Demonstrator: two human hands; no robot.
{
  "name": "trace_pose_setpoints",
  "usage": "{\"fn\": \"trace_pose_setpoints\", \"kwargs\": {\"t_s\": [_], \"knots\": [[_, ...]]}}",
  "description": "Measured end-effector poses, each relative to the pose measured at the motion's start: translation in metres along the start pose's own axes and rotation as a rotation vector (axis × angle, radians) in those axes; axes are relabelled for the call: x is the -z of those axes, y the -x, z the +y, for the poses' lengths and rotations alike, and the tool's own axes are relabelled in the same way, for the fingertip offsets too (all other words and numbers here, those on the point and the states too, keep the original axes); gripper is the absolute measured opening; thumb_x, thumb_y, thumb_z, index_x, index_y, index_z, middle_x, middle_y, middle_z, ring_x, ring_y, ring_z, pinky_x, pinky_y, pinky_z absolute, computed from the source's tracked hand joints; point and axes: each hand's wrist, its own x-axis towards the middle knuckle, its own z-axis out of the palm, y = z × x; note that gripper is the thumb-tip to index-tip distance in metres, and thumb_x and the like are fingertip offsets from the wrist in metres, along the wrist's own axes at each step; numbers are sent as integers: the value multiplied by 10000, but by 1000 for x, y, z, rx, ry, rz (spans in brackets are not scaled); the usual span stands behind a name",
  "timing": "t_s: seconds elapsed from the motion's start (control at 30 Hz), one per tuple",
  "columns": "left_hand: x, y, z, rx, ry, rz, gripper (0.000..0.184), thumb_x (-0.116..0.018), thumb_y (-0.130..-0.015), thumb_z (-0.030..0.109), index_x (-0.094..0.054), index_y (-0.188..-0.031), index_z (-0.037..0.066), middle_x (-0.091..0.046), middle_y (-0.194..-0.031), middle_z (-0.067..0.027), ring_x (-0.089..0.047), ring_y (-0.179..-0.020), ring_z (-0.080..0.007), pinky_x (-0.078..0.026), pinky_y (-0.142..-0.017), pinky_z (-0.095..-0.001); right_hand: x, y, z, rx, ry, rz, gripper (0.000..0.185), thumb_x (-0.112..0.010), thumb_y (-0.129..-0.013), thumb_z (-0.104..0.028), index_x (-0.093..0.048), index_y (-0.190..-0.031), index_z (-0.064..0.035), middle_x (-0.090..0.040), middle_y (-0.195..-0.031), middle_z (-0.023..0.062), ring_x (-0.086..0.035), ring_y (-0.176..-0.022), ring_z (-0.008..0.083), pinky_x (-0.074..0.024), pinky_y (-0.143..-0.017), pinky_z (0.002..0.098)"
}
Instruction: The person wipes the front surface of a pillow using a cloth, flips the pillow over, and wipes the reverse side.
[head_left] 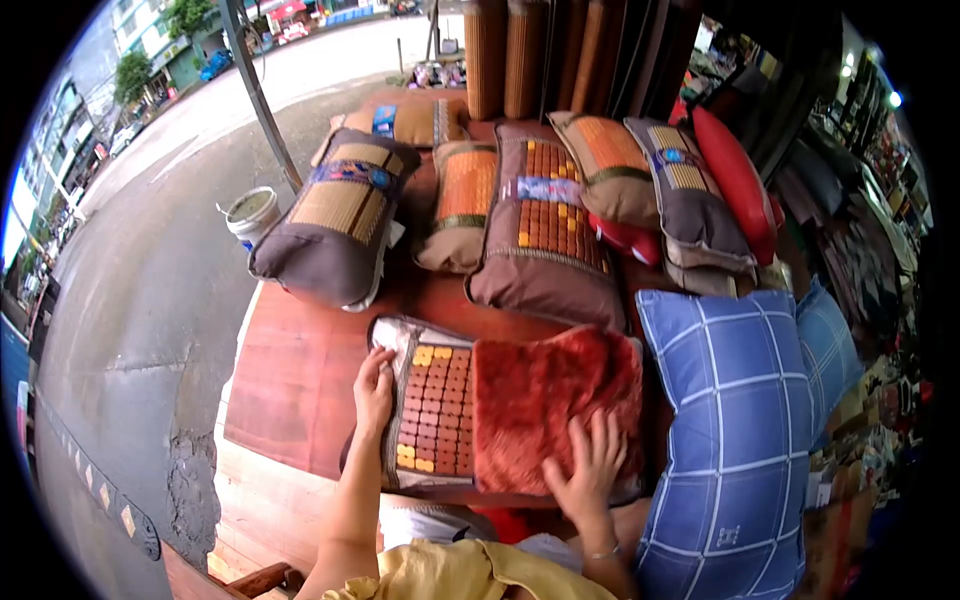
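Observation:
A pillow with a brown and yellow tile panel (436, 410) lies crosswise in front of me. Red plush cloth (530, 400) covers its right part. My left hand (374, 388) is at the pillow's left end, fingers close together at the pale edge; whether they pinch the fabric is too small to tell. On the red plush, toward its lower right, my right hand (590, 462) rests with fingers spread, holding nothing. Just right of it is a blue pillow with white checks (735, 400).
Several pillows, among them a grey one with a straw panel (325, 220) and a long tile one (545, 270), lie across the back of the reddish table (290, 380). A white bucket (252, 215) stands beyond the left edge. Rolled mats (520, 60) stand behind.

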Motion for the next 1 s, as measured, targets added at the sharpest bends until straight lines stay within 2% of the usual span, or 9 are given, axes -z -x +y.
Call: {"fn": "trace_pose_setpoints", "kwargs": {"t_s": [0.23,0.33,0.37,0.4,0.47,0.5,0.7,0.9,1.0], "knots": [[-2,1,-15,32,155,-4,303,-618,-925,57,-656,-1222,13,-503,-1432,-188,-475,-1339,-268,-363,-1118,-347,-18,-58,-71,309,-121,-56,511,-751,-752,-511,-591,-981,-84,-532,-1207,144,-443,-1245,333,-289,-1015,556],[2,-10,-28,225,597,-6,336,-631,-921,60,-644,-1253,12,-498,-1436,-188,-481,-1329,-258,-374,-1109,-340,-46,-93,-74,353,-41,-102,608,-713,-794,-531,-566,-1172,-78,-488,-1373,199,-411,-1334,367,-238,-1101,608],[2,-8,-31,380,845,34,328,-624,-927,84,-647,-1242,-1,-527,-1408,-189,-486,-1324,-250,-366,-1115,-345,-48,-103,-70,345,-48,-157,736,-654,-828,-562,-489,-1378,-102,-436,-1466,210,-388,-1375,381,-221,-1126,628],[0,-6,-26,382,842,39,328,-624,-927,84,-647,-1242,-1,-527,-1408,-189,-486,-1324,-250,-366,-1115,-345,-49,-112,-60,344,-15,-187,751,-617,-851,-566,-462,-1450,-142,-454,-1471,192,-404,-1371,370,-238,-1123,612],[-1,-1,-19,-24,139,-1,297,-578,-947,76,-654,-1221,-8,-560,-1374,-188,-492,-1324,-254,-359,-1118,-349,-33,-126,-35,258,30,-329,679,-576,-882,-575,-525,-1408,-148,-482,-1465,168,-385,-1397,361,-254,-1133,594],[0,-2,-15,-36,47,-5,288,-552,-949,55,-657,-1210,-7,-562,-1371,-191,-492,-1327,-275,-356,-1117,-352,-30,-125,-15,200,40,-298,653,-576,-886,-559,-545,-1393,-147,-486,-1465,164,-388,-1395,358,-262,-1133,583],[-5,3,9,15,75,33,272,-532,-955,33,-666,-1189,-4,-533,-1403,-198,-492,-1329,-279,-368,-1106,-349,8,-65,66,-169,-58,-108,567,-553,-939,-331,-475,-1438,-73,-368,-1537,199,-351,-1401,385,-291,-1148,485],[-6,0,-11,-26,17,45,282,-537,-948,39,-669,-1194,7,-545,-1391,-203,-498,-1327,-278,-375,-1097,-342,-12,11,3,-10,54,-4,838,-670,-755,-443,-388,-1423,-22,-222,-1544,318,-204,-1419,552,-179,-1115,701],[-4,0,-7,-52,-36,44,288,-548,-935,46,-675,-1192,22,-577,-1349,-202,-508,-1318,-283,-379,-1092,-337,-28,1,-47,213,39,-140,869,-798,-645,-436,-450,-1346,-59,-300,-1507,294,-206,-1433,505,-129,-1135,694]]}}
